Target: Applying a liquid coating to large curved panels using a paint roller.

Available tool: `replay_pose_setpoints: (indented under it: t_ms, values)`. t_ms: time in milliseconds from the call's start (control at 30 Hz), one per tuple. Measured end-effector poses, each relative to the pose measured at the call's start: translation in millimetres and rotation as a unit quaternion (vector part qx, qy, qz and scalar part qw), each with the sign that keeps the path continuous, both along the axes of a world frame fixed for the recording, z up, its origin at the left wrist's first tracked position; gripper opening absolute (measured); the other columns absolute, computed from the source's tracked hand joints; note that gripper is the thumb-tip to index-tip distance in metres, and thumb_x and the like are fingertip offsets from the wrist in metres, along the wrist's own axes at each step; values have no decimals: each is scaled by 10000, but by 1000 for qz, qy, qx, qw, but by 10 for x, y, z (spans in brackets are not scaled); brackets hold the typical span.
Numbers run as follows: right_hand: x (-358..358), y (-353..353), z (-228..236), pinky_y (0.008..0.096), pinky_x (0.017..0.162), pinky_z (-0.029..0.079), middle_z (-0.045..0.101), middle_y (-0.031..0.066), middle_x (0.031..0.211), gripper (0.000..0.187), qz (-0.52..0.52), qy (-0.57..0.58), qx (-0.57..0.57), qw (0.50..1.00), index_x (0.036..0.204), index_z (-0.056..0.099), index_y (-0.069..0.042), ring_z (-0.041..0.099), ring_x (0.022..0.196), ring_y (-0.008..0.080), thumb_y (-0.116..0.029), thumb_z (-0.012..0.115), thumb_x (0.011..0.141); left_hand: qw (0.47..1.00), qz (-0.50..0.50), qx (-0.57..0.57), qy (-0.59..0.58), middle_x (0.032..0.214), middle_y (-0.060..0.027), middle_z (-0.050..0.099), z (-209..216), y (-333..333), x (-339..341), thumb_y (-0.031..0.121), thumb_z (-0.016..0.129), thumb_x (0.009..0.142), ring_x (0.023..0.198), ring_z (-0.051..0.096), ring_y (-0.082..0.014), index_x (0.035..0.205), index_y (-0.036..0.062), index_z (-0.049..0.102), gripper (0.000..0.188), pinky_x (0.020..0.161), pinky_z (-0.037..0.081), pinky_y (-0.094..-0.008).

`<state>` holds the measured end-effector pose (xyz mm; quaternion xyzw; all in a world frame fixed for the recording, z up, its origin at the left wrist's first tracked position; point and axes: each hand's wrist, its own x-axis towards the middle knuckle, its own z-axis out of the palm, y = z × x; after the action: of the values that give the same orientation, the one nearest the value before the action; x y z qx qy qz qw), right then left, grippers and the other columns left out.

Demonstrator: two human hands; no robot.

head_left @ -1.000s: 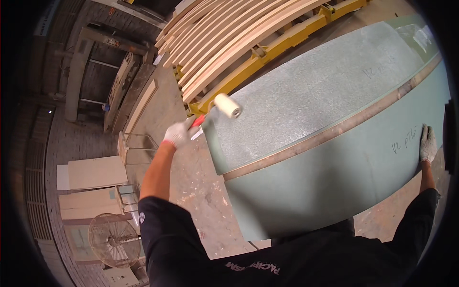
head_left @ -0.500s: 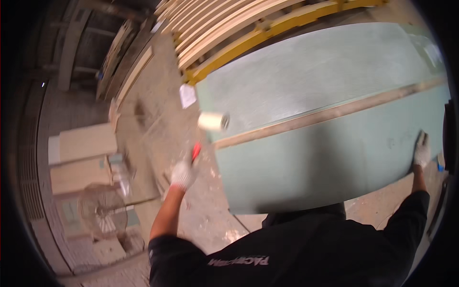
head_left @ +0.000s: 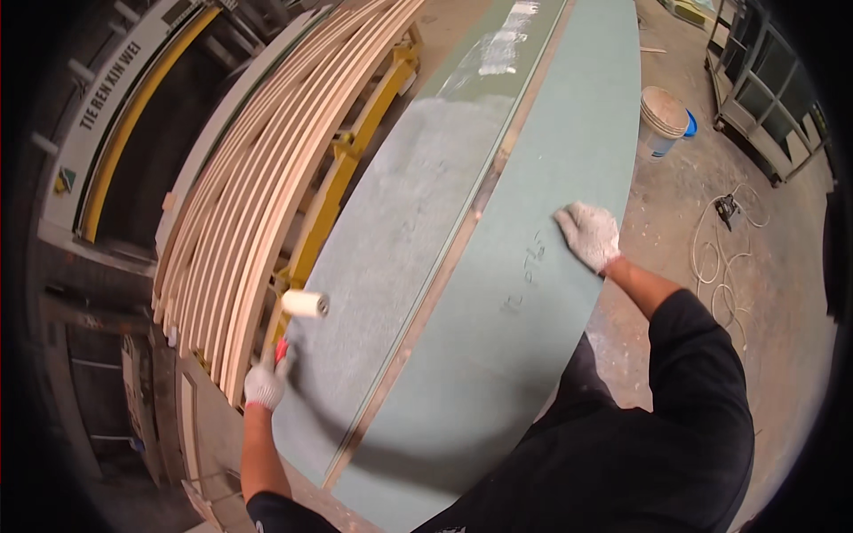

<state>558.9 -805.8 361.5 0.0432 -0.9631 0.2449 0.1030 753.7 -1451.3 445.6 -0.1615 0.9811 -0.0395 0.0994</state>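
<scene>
My left hand (head_left: 265, 384), in a white knit glove, is closed round the red handle of a paint roller (head_left: 305, 304). Its pale sleeve is raised near the left edge of a long board coated greyish white (head_left: 391, 213). My right hand (head_left: 590, 236), gloved too, rests on the bare pale-green board (head_left: 480, 373) near its right edge, fingers extended and holding nothing. A narrow wooden strip (head_left: 462, 233) runs lengthwise between the two surfaces. Wet white streaks (head_left: 508, 40) lie on a greener stretch at the far end.
Left of the boards, several long wooden slats (head_left: 240, 213) lie on a yellow frame (head_left: 333, 195). A white machine with a yellow edge (head_left: 111, 115) stands beyond. To the right are a bucket (head_left: 662, 124), a coiled cable (head_left: 715, 253) on the floor and a wheeled rack (head_left: 769, 98).
The view has swung round, so the boards now stretch away from me. My left hand has carried the roller from over the floor to the slats' side; my right hand still touches the green board.
</scene>
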Motion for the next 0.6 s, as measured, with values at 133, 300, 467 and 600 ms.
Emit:
replay_pose_setpoints:
  t_ms: [133, 300, 467, 600]
  values:
    - [-67, 172, -56, 500, 668, 539, 687, 202, 816, 230, 77, -34, -70, 994, 896, 723, -65, 675, 761, 410, -287, 677, 937, 999, -47, 1, 4, 1010, -317, 705, -100, 955, -1935, 480, 531, 1009, 968, 688, -482, 1433, 84, 538, 580, 858, 532, -578]
    - [-230, 411, -61, 462, 610, 499, 655, 110, 694, 166, 176, -106, -188, 960, 822, 713, -113, 649, 661, 345, -270, 711, 877, 991, -117, 48, 52, 1064, -313, 697, -289, 2306, -4318, 483, 538, 1010, 1013, 677, -477, 1396, 77, 547, 561, 875, 524, -574]
    - [-432, 634, -149, 408, 642, 501, 672, 53, 719, 139, 219, -75, -288, 929, 882, 725, -157, 648, 662, 257, -296, 719, 888, 976, -187, 100, 39, 1115, -310, 686, -213, 3926, -6111, 521, 502, 1012, 1078, 654, -475, 1334, 81, 577, 551, 922, 511, -550]
    - [-676, 773, -122, 436, 734, 546, 721, 93, 890, 194, 316, -170, -340, 869, 1041, 710, -106, 701, 823, 302, -276, 681, 954, 967, -235, 99, -11, 1076, -303, 687, -196, 4521, -6073, 501, 485, 1024, 1023, 664, -475, 1357, 93, 531, 529, 885, 515, -553]
